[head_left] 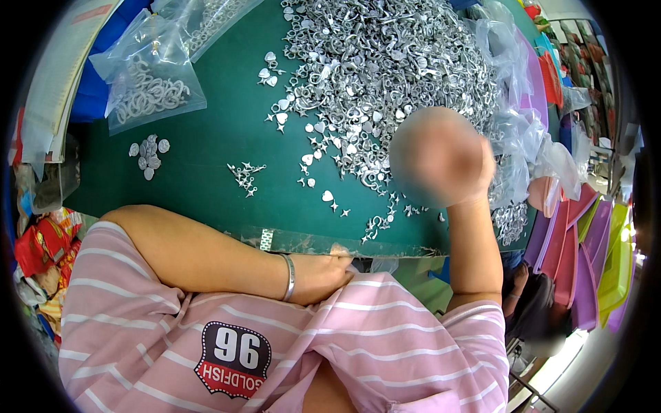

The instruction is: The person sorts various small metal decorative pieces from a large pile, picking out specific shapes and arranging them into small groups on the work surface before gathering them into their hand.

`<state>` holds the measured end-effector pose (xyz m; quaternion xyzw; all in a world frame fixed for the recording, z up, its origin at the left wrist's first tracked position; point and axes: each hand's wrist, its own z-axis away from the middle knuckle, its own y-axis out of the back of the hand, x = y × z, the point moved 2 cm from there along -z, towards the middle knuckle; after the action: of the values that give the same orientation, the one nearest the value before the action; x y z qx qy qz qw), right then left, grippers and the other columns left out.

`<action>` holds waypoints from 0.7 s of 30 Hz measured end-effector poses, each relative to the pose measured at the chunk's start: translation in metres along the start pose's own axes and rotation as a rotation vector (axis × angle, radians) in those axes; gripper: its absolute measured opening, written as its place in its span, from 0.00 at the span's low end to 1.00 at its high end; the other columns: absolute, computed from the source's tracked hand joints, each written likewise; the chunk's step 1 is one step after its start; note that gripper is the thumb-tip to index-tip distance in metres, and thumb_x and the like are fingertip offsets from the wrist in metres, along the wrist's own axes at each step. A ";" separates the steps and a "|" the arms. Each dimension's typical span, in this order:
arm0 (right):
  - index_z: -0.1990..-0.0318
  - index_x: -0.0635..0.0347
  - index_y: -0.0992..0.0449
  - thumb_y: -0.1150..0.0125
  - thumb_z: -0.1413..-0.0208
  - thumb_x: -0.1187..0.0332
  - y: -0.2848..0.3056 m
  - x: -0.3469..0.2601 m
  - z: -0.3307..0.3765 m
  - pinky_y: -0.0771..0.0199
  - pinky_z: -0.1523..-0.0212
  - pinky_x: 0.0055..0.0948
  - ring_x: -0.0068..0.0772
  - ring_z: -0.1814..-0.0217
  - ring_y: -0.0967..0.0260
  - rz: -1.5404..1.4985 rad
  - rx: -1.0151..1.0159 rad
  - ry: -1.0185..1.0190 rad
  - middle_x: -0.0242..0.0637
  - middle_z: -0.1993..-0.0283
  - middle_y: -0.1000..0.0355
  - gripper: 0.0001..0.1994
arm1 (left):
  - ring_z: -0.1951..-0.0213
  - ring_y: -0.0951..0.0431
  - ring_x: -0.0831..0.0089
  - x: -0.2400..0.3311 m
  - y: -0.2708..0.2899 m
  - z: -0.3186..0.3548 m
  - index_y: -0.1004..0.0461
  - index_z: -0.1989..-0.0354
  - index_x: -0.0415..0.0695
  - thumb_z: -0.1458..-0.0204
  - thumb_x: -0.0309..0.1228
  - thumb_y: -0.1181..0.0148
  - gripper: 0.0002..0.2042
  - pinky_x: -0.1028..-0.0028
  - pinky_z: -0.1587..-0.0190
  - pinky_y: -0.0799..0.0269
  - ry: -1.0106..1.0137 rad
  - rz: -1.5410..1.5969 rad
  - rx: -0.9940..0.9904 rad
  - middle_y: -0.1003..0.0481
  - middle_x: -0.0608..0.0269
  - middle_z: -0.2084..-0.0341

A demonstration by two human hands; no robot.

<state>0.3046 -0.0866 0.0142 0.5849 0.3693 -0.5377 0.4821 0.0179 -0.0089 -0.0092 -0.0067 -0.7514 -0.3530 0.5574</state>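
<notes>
Your left hand (320,274) rests at the near edge of the green tabletop (220,138), fingers curled loosely against your pink striped shirt (385,337) and touching the clear strip along that edge; it grips nothing that can be seen, and a silver bangle (290,277) circles the wrist. Your right hand (441,157) is raised above the tabletop, closed into a fist — it is blurred, so you cannot tell whether it holds anything.

Take the big heap of small silver metal charms (385,62) as your landmark: it fills the far middle of the tabletop, and your right hand hangs over its near right fringe. Loose hearts and stars spill from the heap's near side toward you. Left of the heap, well apart from it, sits a small cluster of star-shaped pieces (245,175); farther left lies a little group of flat oval pieces (148,155). Beyond those, far left of the heap, a clear plastic bag of silver rings (148,86) lies on the green surface. Right of the heap, crumpled clear plastic bags (523,138) crowd the tabletop's edge — past them stand coloured plastic trays (592,255) in purple, pink and yellow-green.
</notes>
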 end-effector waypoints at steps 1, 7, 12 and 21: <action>0.48 0.62 0.29 0.51 0.38 0.67 0.000 0.004 0.004 0.28 0.49 0.39 0.39 0.46 0.32 -0.164 -0.025 -0.006 0.43 0.48 0.29 0.14 | 0.63 0.27 0.54 -0.001 -0.001 0.000 0.28 0.69 0.35 0.63 0.27 0.40 0.11 0.68 0.56 0.31 0.012 0.025 0.019 0.26 0.47 0.70; 0.67 0.61 0.27 0.31 0.49 0.70 -0.111 -0.062 -0.003 0.35 0.77 0.31 0.35 0.78 0.32 0.971 0.058 0.081 0.39 0.75 0.29 0.09 | 0.55 0.25 0.49 0.001 0.009 -0.005 0.28 0.54 0.33 0.54 0.29 0.44 0.18 0.64 0.51 0.28 0.094 0.017 -0.211 0.32 0.37 0.56; 0.66 0.62 0.27 0.34 0.46 0.71 -0.109 -0.061 0.002 0.34 0.76 0.31 0.35 0.76 0.31 1.010 0.069 0.086 0.40 0.74 0.29 0.07 | 0.55 0.25 0.48 0.003 0.013 -0.002 0.29 0.53 0.33 0.55 0.27 0.43 0.19 0.62 0.53 0.26 0.125 0.071 -0.208 0.35 0.35 0.53; 0.63 0.61 0.26 0.35 0.47 0.71 -0.104 -0.059 0.009 0.31 0.73 0.32 0.38 0.73 0.29 1.029 0.077 0.110 0.40 0.71 0.27 0.08 | 0.54 0.26 0.48 0.001 0.007 -0.004 0.29 0.51 0.33 0.55 0.30 0.43 0.21 0.63 0.49 0.28 0.105 -0.021 -0.260 0.35 0.34 0.52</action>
<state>0.1941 -0.0633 0.0549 0.7354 0.0388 -0.2127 0.6422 0.0239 -0.0056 -0.0043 -0.0524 -0.6691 -0.4530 0.5868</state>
